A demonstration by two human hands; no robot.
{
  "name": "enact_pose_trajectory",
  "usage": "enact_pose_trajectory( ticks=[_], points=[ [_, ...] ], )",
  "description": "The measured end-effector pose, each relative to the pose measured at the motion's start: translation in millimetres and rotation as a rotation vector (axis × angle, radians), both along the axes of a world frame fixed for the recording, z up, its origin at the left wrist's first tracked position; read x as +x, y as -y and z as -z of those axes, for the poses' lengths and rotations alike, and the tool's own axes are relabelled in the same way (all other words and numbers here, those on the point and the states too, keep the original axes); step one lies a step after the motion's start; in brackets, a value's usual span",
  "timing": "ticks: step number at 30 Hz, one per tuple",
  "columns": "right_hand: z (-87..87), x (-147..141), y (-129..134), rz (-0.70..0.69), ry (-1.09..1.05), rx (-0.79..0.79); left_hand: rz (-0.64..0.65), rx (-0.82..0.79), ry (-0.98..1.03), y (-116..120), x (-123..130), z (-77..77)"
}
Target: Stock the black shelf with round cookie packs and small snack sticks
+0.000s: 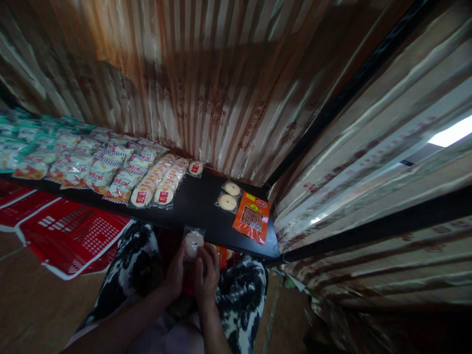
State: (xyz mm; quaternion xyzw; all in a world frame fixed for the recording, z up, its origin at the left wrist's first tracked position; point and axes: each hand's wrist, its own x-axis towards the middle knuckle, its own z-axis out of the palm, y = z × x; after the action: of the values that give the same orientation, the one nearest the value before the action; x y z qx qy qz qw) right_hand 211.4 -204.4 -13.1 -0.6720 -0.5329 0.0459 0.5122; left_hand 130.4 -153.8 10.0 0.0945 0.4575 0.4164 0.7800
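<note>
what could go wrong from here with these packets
The round packet between the left hand and right hand could slip, as it is off the black shelf and over the lap. The overlapping rows of packets reach close to the front edge, so a bump might knock some off. The orange packet near the shelf's end might also be nudged over.

Looked dim and soft — glared at far right from a white patch (452, 132) (nearly blown out), darkened at lower right, stretched toward the edges.
</note>
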Motion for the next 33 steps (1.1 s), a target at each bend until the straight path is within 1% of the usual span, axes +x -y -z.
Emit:
enact_pose_trajectory(
  ticks=[3, 8, 12, 17, 21, 23, 25, 28, 30, 33],
  points=[
    [-4.2, -1.6, 0.0, 0.002, 0.016, 0.016, 0.019, -0.088, 0.121, 1.4, -0.6, -9.7],
    [-10.1, -3.9, 1.2, -0.001, 0.022, 0.023, 0.031, -0.140, 0.200, 3.5, -2.1, -19.8],
    [-12.2, -6.5, 2.2, -0.004, 0.022, 0.009, 0.035, -0.109, 0.231, 6.1, -2.9, -25.6],
    [-13.3, -13.6, 1.5, 0.008, -0.036, -0.006, 0.082, -0.045, 0.282, 8.8, -6.9, -32.3],
    [-15.1, -19.6, -0.3, -0.022, -0.097, -0.020, 0.073, -0.050, 0.221, 9.2, -8.3, -36.0],
    [-17.0, -21.9, -0.7, -0.040, -0.135, -0.034, 0.075, -0.066, 0.198, 8.7, -7.8, -35.8],
    [-18.9, -23.6, -0.9, -0.056, -0.181, -0.057, 0.062, -0.035, 0.183, 7.5, -7.1, -33.1],
    [-19.4, -25.0, -0.8, -0.072, -0.258, -0.083, 0.032, 0.113, 0.132, 4.8, -6.5, -24.3],
    [-17.5, -25.5, -1.0, -0.064, -0.311, -0.085, 0.038, 0.214, 0.075, 2.9, -6.6, -17.8],
    [-14.5, -25.8, -1.5, -0.044, -0.377, -0.091, 0.067, 0.286, -0.018, 0.9, -6.8, -13.3]
  ],
)
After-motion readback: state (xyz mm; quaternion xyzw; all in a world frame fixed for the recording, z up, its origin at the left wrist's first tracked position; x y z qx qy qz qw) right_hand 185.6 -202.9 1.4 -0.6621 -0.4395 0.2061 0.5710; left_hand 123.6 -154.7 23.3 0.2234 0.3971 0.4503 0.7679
